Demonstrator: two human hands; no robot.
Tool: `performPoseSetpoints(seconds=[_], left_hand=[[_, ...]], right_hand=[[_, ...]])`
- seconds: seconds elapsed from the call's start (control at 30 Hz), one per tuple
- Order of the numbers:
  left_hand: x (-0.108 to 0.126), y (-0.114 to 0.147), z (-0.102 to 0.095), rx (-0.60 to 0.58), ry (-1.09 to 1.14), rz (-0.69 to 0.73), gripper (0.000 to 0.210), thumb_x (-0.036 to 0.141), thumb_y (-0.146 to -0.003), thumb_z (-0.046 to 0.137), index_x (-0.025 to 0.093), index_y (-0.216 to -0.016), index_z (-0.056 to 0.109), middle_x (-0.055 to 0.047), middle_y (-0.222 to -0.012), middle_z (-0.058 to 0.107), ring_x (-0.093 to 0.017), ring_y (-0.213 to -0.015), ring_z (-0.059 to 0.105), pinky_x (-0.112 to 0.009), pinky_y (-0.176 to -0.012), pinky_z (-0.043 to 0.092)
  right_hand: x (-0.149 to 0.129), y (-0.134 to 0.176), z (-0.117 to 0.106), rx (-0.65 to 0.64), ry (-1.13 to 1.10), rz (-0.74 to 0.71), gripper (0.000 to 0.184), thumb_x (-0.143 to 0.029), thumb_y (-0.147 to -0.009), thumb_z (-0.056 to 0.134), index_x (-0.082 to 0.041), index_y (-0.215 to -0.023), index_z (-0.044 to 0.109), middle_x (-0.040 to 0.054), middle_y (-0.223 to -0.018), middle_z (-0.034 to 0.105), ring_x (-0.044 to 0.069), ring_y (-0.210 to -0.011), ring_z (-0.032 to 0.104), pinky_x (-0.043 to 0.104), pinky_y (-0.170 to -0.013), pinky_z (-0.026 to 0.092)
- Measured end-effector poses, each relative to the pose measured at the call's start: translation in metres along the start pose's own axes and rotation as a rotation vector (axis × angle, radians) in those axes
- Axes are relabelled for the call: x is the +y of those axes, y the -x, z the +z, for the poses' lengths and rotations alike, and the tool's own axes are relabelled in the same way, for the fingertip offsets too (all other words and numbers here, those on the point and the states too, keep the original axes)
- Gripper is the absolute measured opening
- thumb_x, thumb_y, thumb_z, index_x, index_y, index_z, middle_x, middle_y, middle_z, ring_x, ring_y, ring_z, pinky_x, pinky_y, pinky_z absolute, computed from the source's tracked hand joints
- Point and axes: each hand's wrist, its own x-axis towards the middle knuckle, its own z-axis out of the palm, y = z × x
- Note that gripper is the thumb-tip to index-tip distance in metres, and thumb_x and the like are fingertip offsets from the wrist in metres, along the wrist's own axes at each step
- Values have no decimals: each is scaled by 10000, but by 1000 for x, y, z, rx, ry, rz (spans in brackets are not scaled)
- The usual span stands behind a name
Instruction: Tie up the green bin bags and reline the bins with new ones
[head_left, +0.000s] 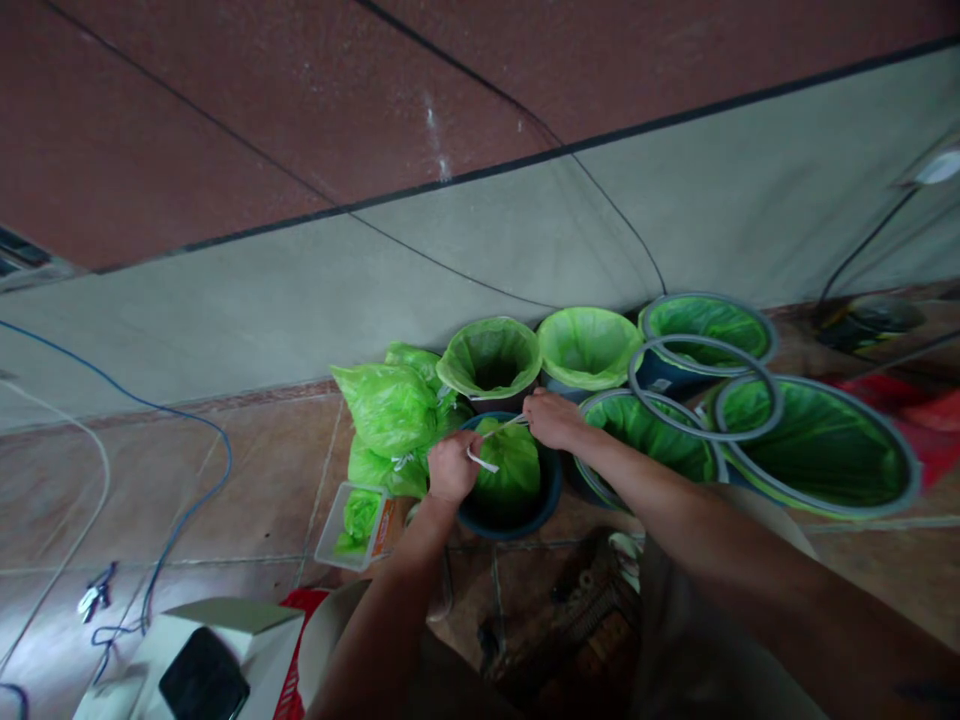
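A green drawstring garbage bag [511, 470] sits inside a dark blue bin [553, 492] in front of me, its top gathered. My left hand [454, 466] is closed on the white drawstring [484, 462] at the bag's left, with a loose end hanging out below the fingers. Over the bin's upper right edge, my right hand [553, 418] is closed on the same drawstring. The string runs taut between both hands above the bag. The fingertips themselves are partly hidden.
Tied full green bags [386, 410] are heaped left of the bin, by a clear plastic box [330, 535]. Several green-lined bins [589, 345] stand behind and right, a loose grey ring [705, 338] across them. A phone [204, 675] lies on a white box [225, 615]. A blue cable [217, 480] crosses the floor.
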Motion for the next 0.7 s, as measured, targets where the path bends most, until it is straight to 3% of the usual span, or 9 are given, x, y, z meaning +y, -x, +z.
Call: performPoseSetpoints(seconds=[0.07, 0.13, 0.27, 0.37, 0.43, 0.53, 0.7], left_hand=[[-3, -2, 0, -44, 68, -121, 177, 225, -842, 573, 199, -754, 724, -50, -772, 704, -180, -748, 648, -267, -679, 435], [-5, -5, 2, -65, 275, -247, 203, 237, -816, 585, 181, -647, 683, -32, -641, 649, -164, -659, 622, -263, -637, 426], [0, -8, 7, -8, 891, -497, 240, 314, -725, 666, 168, -551, 590, 23, -517, 537, -110, -515, 538, -250, -575, 438], [7, -7, 9, -7, 1237, -564, 321, 357, -648, 730, 165, -520, 507, 14, -589, 588, -80, -488, 515, -241, -540, 432], [10, -6, 9, -42, 1345, -575, 386, 403, -638, 743, 164, -515, 467, -6, -640, 622, -77, -489, 524, -239, -523, 423], [12, -5, 7, -113, 1369, -523, 310, 397, -635, 760, 150, -641, 574, 5, -665, 622, -87, -530, 554, -240, -554, 437], [15, -5, 8, -231, 1153, -152, 215, 289, -644, 771, 148, -763, 661, 17, -682, 609, -90, -620, 536, -223, -607, 435]], right_hand=[[4, 0, -1, -12, 7, 29, 202, -105, -837, 508, -124, -875, 706, 149, -1047, 660, 227, -909, 635, 283, -725, 432], [5, -3, 0, -19, -97, -34, 189, -146, -860, 515, -123, -835, 700, 130, -974, 676, 209, -875, 631, 275, -723, 423], [-2, -6, 4, -27, -553, -122, 236, -291, -884, 527, -127, -800, 673, 49, -763, 669, 148, -719, 605, 238, -636, 410], [-7, -3, 6, -125, -888, -145, 251, -338, -876, 517, -139, -778, 634, 2, -622, 620, 107, -560, 551, 215, -544, 390], [-9, -1, 6, -208, -1003, -170, 240, -355, -860, 546, -151, -746, 600, -27, -545, 565, 87, -474, 492, 211, -498, 369], [-10, 3, 4, -277, -1070, -184, 280, -405, -824, 618, -160, -699, 567, -49, -511, 513, 73, -445, 449, 211, -482, 361], [-14, 6, -2, -270, -1032, -274, 367, -487, -828, 629, -141, -705, 616, -30, -546, 536, 67, -477, 453, 199, -482, 342]])
